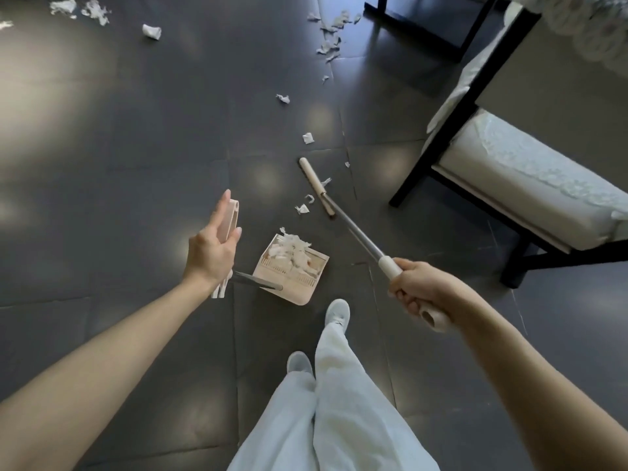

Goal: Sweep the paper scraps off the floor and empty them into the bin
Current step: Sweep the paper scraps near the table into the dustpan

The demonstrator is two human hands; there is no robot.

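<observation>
My left hand (pixel 211 248) holds the pale pink grip of the dustpan handle (pixel 232 215) between thumb and loosely stretched fingers. The beige dustpan (pixel 306 263) stands on the dark floor below it, with a heap of white paper scraps (pixel 291 248) inside. My right hand (pixel 419 294) grips the cream end of the broom handle (pixel 360 237). The broom head (pixel 315 183) lies on the floor ahead of the pan, with small scraps (pixel 302 209) just left of it. More scraps trail away (pixel 307 138) to a cluster (pixel 331 39) and to bigger pieces at the far left (pixel 96 10).
A black-framed bed with white bedding (pixel 516 171) fills the right side, one leg (pixel 404 192) close to the broom head. Another black frame (pixel 424 25) stands at the top. My feet in light shoes (pixel 337 312) are just behind the dustpan. No bin in view.
</observation>
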